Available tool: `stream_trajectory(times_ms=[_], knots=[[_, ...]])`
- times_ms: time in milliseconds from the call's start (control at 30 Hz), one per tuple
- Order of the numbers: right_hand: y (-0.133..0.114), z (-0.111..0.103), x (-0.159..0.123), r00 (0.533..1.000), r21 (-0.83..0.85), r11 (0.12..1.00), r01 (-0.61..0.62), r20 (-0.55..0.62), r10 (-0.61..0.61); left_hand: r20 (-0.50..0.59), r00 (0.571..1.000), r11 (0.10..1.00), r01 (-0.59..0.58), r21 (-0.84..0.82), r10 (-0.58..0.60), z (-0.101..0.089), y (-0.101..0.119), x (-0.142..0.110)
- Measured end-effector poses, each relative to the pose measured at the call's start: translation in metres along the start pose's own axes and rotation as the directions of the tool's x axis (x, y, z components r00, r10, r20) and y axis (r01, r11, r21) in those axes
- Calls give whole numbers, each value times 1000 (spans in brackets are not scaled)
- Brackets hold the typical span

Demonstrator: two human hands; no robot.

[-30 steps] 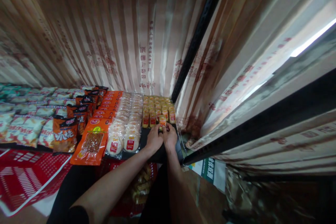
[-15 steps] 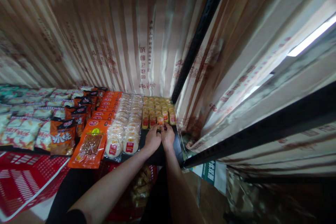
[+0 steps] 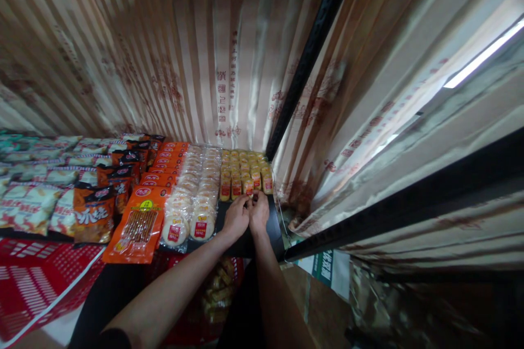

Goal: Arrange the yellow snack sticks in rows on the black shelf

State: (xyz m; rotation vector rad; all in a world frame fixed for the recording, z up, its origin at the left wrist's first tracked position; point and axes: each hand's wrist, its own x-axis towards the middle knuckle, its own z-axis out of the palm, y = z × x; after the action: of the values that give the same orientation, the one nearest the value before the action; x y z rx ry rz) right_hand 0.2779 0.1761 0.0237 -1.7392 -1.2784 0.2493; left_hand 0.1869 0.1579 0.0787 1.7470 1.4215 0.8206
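My left hand [image 3: 237,217] and my right hand [image 3: 259,211] meet at the shelf's front, just before the rows of small yellow packaged snacks [image 3: 236,186] with red labels. The fingers of both hands are closed and pressed together at the tips. A tiny pale bit shows between them, too small to name. The front snack in the middle [image 3: 247,185] stands right behind my fingertips, its lower part partly covered by them. Bare black shelf board [image 3: 270,229] lies under my wrists.
Left of the yellow snacks stand clear packs of round white cakes [image 3: 201,226], orange snack bags [image 3: 141,218] and brown-orange bags [image 3: 93,215]. A red basket [image 3: 41,278] is below left. A black post [image 3: 305,71] and striped curtain [image 3: 196,65] close the back.
Both hands have drawn slightly back from the front snack, and their fingertips have come closer together. The view has shifted a little.
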Motion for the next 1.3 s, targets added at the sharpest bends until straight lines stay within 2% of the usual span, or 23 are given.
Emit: stream_trajectory(times_ms=[300,500,633,900,1100,1300], knots=[[-4,0,-2,999,-80,996,37,-10,-38,-25,999,999,-41,-7,41,-1,-5,0],[-5,-1,-1,999,-41,998,49,8,-48,2,999,998,-50,29,50,1,-7,0],[-4,-4,-4,999,-72,996,48,14,-47,20,999,998,-50,25,50,2,-8,-3],[-5,-8,-6,998,-40,998,51,47,-49,16,999,999,-29,15,29,2,-7,-7],[-3,-9,-16,999,-52,998,39,-6,-39,-7,999,998,-43,49,44,4,-11,-18],[-7,-13,-36,1000,-60,998,-12,-25,10,12,999,995,-42,93,41,1,-14,-40]])
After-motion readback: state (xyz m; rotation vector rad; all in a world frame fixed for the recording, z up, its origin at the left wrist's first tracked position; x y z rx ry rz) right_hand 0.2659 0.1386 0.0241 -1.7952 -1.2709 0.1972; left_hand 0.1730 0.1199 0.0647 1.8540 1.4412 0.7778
